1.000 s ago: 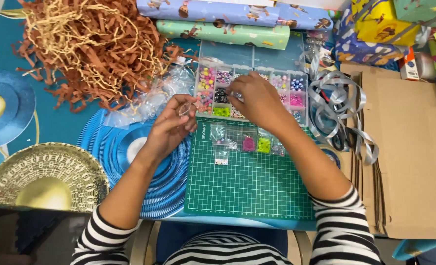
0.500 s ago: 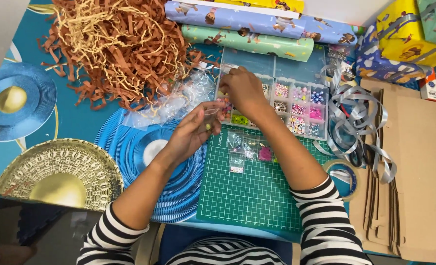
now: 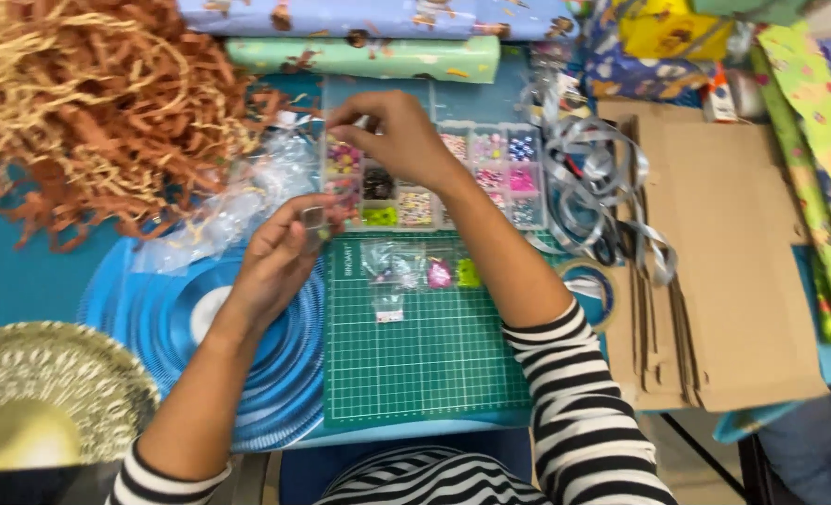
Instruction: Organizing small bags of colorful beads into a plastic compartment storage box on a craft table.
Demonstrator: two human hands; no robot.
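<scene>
My left hand (image 3: 280, 257) holds a small clear plastic bag (image 3: 315, 219) pinched between its fingertips, just left of the green cutting mat (image 3: 425, 355). My right hand (image 3: 392, 136) reaches over the top left corner of the clear bead organiser box (image 3: 500, 178), its fingers pinched together above the compartments; whether a bead is between them I cannot tell. Several small clear bags of beads (image 3: 425, 271) lie along the top edge of the mat.
A heap of brown and cream shredded paper (image 3: 88, 103) fills the upper left. Rolls of wrapping paper (image 3: 359, 56) lie at the back. Silver ribbon (image 3: 593, 187), a tape roll (image 3: 588, 290) and flat cardboard (image 3: 724, 262) sit to the right. Blue (image 3: 182, 327) and gold plates (image 3: 42, 402) are left.
My right hand has shifted to the far left corner of the bead box. The left hand keeps the small bag. The camera view has swung right.
</scene>
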